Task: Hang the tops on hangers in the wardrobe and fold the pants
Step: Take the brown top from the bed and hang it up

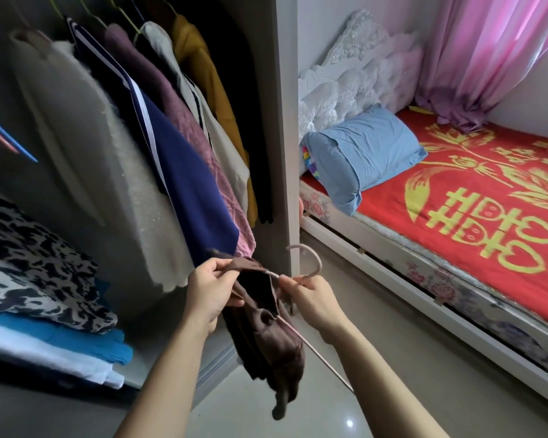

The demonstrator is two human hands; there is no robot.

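Nearest, over the pale glossy floor [393,374], both forearms reach forward. The left hand [208,292] pinches the neckline edge of a brown top [266,336], fingers curled into the cloth. The right hand [310,303] grasps the neck of a pale pink hanger [312,259] just below its hook. The top is dark brown and soft. It is bunched and drooping in folds between the hands, and its lowest end dangles near the floor. One thin arm of the hanger pokes out of the fabric, slanting down to the right.

To the left, on a wardrobe shelf, lies a folded stack: a black-and-white spotted piece [29,254] over blue cloth [76,336] and white cloth [29,352]. Just behind the hands hang crowded clothes: a white fleecy coat [92,137], a navy garment [184,172], a mauve knit [159,83], a cream top [222,137] and a mustard one [200,74]. Their hems come close above the brown top. The wardrobe side panel [282,121] stands directly behind the hook.

Further right is a bed with a red and yellow cover [472,191]. On it lies a blue pillow [361,153] against a white headboard [345,74], and a pink curtain [487,52] hangs beyond.
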